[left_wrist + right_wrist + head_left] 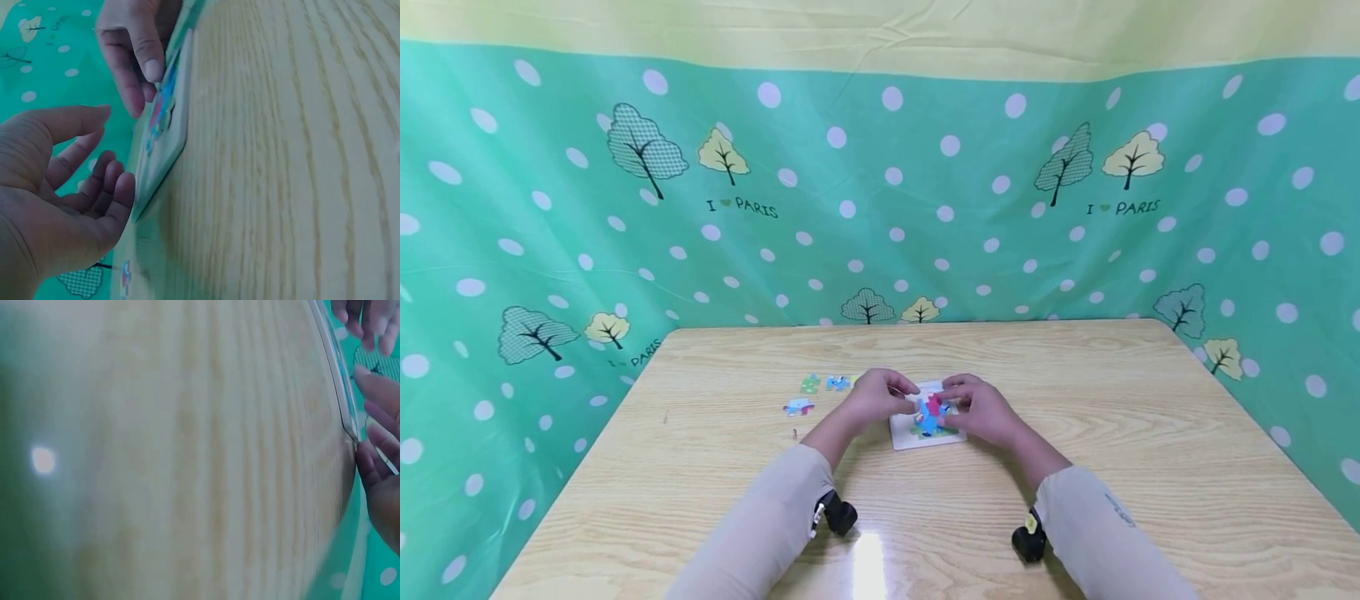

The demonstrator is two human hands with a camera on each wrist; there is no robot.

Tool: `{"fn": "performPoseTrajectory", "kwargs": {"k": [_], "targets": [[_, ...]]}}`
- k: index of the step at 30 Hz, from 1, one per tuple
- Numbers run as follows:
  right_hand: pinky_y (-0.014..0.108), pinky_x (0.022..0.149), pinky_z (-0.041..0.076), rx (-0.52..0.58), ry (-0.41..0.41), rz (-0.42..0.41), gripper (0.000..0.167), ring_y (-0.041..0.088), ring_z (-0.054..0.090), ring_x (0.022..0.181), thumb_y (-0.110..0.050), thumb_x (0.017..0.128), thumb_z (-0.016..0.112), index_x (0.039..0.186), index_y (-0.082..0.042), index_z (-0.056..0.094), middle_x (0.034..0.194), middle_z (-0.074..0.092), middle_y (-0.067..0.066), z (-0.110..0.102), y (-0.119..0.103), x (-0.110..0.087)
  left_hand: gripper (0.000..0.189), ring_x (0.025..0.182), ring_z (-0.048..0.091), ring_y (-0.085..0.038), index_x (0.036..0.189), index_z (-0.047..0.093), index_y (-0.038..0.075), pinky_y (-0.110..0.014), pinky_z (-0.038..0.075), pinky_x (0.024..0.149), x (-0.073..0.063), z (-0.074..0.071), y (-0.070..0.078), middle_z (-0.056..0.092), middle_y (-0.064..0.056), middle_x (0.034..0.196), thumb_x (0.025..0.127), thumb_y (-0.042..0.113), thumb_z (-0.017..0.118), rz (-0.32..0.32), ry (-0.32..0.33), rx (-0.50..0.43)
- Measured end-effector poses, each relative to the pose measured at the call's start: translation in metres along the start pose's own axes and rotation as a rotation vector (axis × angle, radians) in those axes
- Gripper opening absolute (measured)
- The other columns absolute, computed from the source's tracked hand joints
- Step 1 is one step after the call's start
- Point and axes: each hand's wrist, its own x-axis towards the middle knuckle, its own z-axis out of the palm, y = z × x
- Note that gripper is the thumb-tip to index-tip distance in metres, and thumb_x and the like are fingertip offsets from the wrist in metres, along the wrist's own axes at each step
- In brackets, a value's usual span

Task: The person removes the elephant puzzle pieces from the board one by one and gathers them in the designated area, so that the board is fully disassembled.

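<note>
While the puzzle board [904, 435] lies on the table [932, 508] between both hands, I log its red patch [933, 405] as nearer the right hand [987, 410], thumb and forefinger wide over the right side; the left hand [877, 397] sits relaxed at the left edge, nothing visible gripped. Long axis: cannot tell.

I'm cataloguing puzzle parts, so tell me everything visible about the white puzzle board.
The puzzle board is a thin, flat slab with straight edges and a pale border, lying on the wooden table. Puzzle pieces, mainly blue, red and green, show in its middle. The left hand and right hand partly hide it; exact contact is unclear.
</note>
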Motion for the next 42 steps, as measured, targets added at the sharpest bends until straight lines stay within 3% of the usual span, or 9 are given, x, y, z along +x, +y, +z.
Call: {"fn": "performPoseTrajectory", "kwargs": {"k": [9, 16, 23, 33, 42], "targets": [[0.052, 0.106, 0.037, -0.058, -0.016, -0.055, 0.038, 0.032, 0.045, 0.127, -0.019, 0.078, 0.084, 0.113, -0.008, 0.073, 0.131, 0.057, 0.007, 0.002, -0.011, -0.002, 0.025, 0.084, 0.053, -0.018, 0.098, 0.075, 0.012, -0.029, 0.048, 0.073, 0.006, 0.004, -0.005, 0.063, -0.003, 0.091, 0.075, 0.012, 0.085, -0.006, -0.028, 0.117], [0.050, 0.102, 0.040, -0.097, -0.032, -0.098, 0.039, 0.032, 0.048, 0.120, -0.019, 0.078, 0.083, 0.113, -0.004, 0.073, 0.125, 0.061, 0.009, 0.002, -0.013, -0.004, 0.025, 0.087, 0.054, -0.016, 0.098, 0.074, 0.013, -0.031, 0.048, 0.080, 0.007, 0.006, -0.005, 0.064, 0.000, 0.093, 0.076, 0.015, 0.085, 0.014, -0.043, 0.174], [0.049, 0.103, 0.040, -0.091, -0.017, -0.067, 0.041, 0.032, 0.048, 0.122, -0.019, 0.078, 0.084, 0.113, -0.003, 0.072, 0.127, 0.061, 0.007, 0.002, -0.009, -0.003, 0.032, 0.089, 0.055, -0.014, 0.105, 0.075, 0.014, -0.031, 0.049, 0.083, 0.010, 0.005, -0.008, 0.064, 0.004, 0.094, 0.075, 0.019, 0.086, 0.032, -0.066, 0.221], [0.050, 0.103, 0.040, -0.079, -0.001, -0.063, 0.035, 0.032, 0.049, 0.121, -0.021, 0.076, 0.086, 0.101, 0.000, 0.075, 0.124, 0.062, 0.007, 0.005, -0.006, -0.002, 0.040, 0.090, 0.056, -0.014, 0.112, 0.073, 0.010, -0.031, 0.049, 0.085, 0.010, 0.004, -0.009, 0.064, 0.003, 0.097, 0.076, 0.021, 0.085, 0.050, -0.091, 0.284], [0.050, 0.102, 0.040, -0.063, 0.001, -0.073, 0.034, 0.033, 0.049, 0.121, -0.021, 0.076, 0.085, 0.100, 0.000, 0.076, 0.124, 0.062, 0.008, 0.007, -0.006, -0.002, 0.039, 0.087, 0.054, -0.014, 0.109, 0.073, 0.009, -0.030, 0.048, 0.081, 0.008, 0.007, -0.011, 0.061, 0.002, 0.095, 0.074, 0.018, 0.087, 0.063, -0.070, 0.279]]}}
